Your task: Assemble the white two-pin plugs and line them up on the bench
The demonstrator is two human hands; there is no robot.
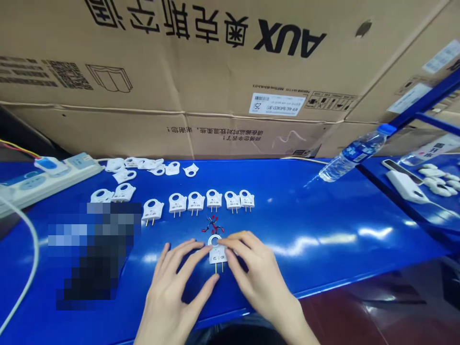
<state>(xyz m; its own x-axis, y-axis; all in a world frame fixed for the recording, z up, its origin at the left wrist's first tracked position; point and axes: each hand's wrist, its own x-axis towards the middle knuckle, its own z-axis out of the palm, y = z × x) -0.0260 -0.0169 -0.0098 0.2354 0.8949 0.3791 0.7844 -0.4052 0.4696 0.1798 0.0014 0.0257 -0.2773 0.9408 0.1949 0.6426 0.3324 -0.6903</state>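
A white plug piece with a round ring and two metal pins lies on the blue table between my hands, pins toward me. My left hand is at its left side, fingers spread, with the index fingertip at the ring's edge and the thumb near the pins. At the right side, my right hand has its index finger and thumb pressed on the piece. Just beyond the ring lies a small cluster of red and black wires. Several similar plug pieces form a row farther back.
Loose white ring covers lie at the back left, near a power strip. A blurred dark object is at left. A water bottle leans at back right. Cardboard boxes stand behind the blue table.
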